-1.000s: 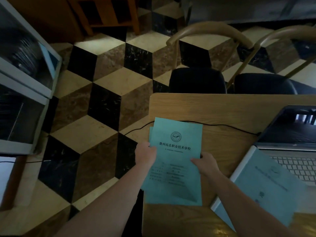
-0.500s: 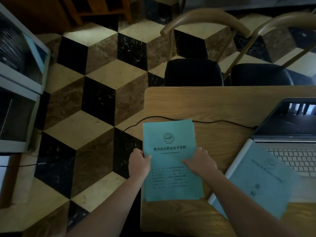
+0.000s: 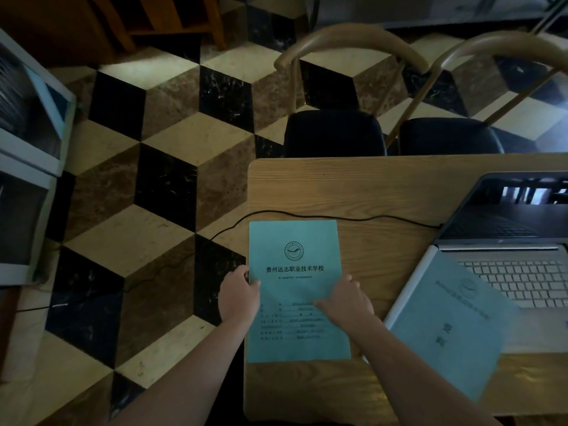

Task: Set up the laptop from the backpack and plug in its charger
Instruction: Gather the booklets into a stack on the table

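An open silver laptop (image 3: pixel 504 241) stands at the right of the wooden table (image 3: pixel 353 186), its screen dark. A black charger cable (image 3: pixel 338 216) runs from the laptop's left side across the table and down to the floor at the left. A teal booklet (image 3: pixel 295 256) with printed characters lies flat at the table's left edge. My left hand (image 3: pixel 238 295) grips its left edge and my right hand (image 3: pixel 345 298) presses on its right side. A second teal booklet (image 3: pixel 448 327) rests over the laptop's front left corner.
Two chairs with black seats (image 3: pixel 333 133) and curved wooden backs stand behind the table. A white-framed cabinet (image 3: pixel 30 155) is at the left. The floor has a cube-patterned tile. Wooden furniture legs (image 3: pixel 172 23) show at the top.
The booklet was held tilted above the table; both hands have lowered it flat and squared it to the table's left edge. The view has shifted slightly.
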